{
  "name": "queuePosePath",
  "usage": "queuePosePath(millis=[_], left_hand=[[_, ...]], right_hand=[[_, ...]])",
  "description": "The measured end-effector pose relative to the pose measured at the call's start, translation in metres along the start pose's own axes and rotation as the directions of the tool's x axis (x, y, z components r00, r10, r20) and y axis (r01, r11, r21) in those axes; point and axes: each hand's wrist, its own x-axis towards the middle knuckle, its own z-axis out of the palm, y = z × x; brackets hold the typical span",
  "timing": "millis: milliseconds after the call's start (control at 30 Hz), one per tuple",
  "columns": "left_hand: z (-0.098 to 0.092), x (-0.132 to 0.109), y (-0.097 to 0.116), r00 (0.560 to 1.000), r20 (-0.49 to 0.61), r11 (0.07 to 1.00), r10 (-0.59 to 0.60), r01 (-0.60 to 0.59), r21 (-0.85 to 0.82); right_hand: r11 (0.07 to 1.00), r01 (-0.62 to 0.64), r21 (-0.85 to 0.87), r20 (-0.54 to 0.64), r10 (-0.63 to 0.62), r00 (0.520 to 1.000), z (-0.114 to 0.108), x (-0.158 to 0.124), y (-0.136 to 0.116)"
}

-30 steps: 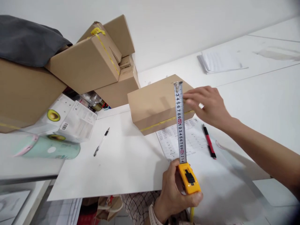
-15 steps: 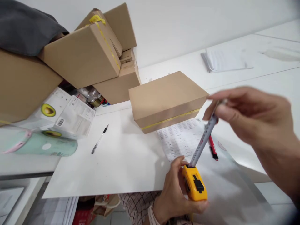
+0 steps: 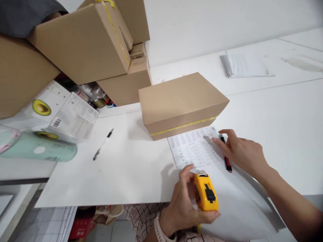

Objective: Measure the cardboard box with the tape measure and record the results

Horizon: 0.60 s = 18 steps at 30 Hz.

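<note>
My left hand (image 3: pixel 185 201) is wrapped round a yellow tape measure (image 3: pixel 206 193) with a black slider, held above the near edge of the desk. Its blade is drawn in, with only the metal end tab showing at the mouth. Over the right side of a printed sheet (image 3: pixel 194 151), my right hand (image 3: pixel 242 153) has thumb and forefinger apart, at either side of a slim red and black tool (image 3: pixel 227 164), a pen or a cutter. Whether the fingers touch it, I cannot tell. Behind the sheet stands a closed cardboard box (image 3: pixel 181 101) with yellow tape.
A black and clear pen (image 3: pixel 103 144) lies on the white desk (image 3: pixel 126 174). Larger cardboard boxes (image 3: pixel 85 43), a white avocado-print carton (image 3: pixel 73 117) and a mint green bottle (image 3: pixel 55 151) crowd the left. A paper stack (image 3: pixel 246 65) lies at the back right.
The tape blade, pulled out before with my right hand at its end, is now back in the case. My right hand has moved down and left to the red and black tool.
</note>
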Motion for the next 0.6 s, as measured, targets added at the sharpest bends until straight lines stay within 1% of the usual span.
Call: queuePosePath(millis=[67, 100, 133, 200, 233, 300, 333, 367, 433, 467, 500, 533, 600], left_hand=[[-0.003, 0.006, 0.012, 0.999, 0.037, 0.988, -0.009, 0.003, 0.157], [-0.004, 0.010, 0.020, 0.998, 0.060, 0.961, -0.003, -0.014, 0.276], [-0.006, 0.015, 0.028, 0.996, 0.088, 0.913, 0.006, -0.041, 0.406], [-0.008, 0.025, 0.044, 0.989, 0.148, 0.768, 0.026, -0.115, 0.630], [-0.009, 0.031, 0.051, 0.984, 0.178, 0.686, 0.032, -0.151, 0.711], [-0.011, 0.042, 0.060, 0.974, 0.223, 0.511, 0.038, -0.211, 0.833], [-0.012, 0.047, 0.064, 0.970, 0.238, 0.418, 0.042, -0.234, 0.878], [-0.014, 0.052, 0.066, 0.967, 0.252, 0.325, 0.041, -0.251, 0.912], [-0.017, 0.060, 0.068, 0.959, 0.282, 0.172, 0.015, -0.280, 0.944], [-0.018, 0.063, 0.068, 0.955, 0.296, 0.117, -0.008, -0.293, 0.949], [-0.019, 0.065, 0.069, 0.950, 0.311, 0.078, -0.029, -0.308, 0.948], [-0.020, 0.068, 0.069, 0.945, 0.325, 0.051, -0.046, -0.323, 0.945], [-0.020, 0.071, 0.068, 0.929, 0.365, 0.016, -0.061, -0.365, 0.931]], right_hand=[[0.999, 0.019, -0.048, 0.112, -0.014, 0.994, 0.007, 0.004, 0.004], [0.998, 0.048, -0.038, 0.145, -0.042, 0.989, 0.009, 0.004, 0.005], [0.997, 0.076, -0.015, 0.161, -0.073, 0.984, 0.010, 0.004, 0.006], [0.991, 0.117, 0.057, 0.162, -0.125, 0.979, 0.009, 0.002, 0.008], [0.987, 0.118, 0.109, 0.156, -0.134, 0.979, 0.007, 0.000, 0.009], [0.957, 0.065, 0.282, 0.151, -0.111, 0.982, -0.001, -0.004, 0.012], [0.915, 0.023, 0.403, 0.162, -0.096, 0.982, -0.006, -0.006, 0.014], [0.850, -0.021, 0.527, 0.182, -0.088, 0.979, -0.010, -0.008, 0.016], [0.678, -0.097, 0.729, 0.231, -0.110, 0.967, -0.019, -0.013, 0.020], [0.597, -0.127, 0.792, 0.250, -0.127, 0.960, -0.022, -0.015, 0.022], [0.536, -0.154, 0.830, 0.265, -0.135, 0.955, -0.024, -0.016, 0.022], [0.498, -0.173, 0.850, 0.274, -0.138, 0.952, -0.025, -0.017, 0.022], [0.477, -0.163, 0.864, 0.264, -0.154, 0.952, -0.024, -0.015, 0.019]])
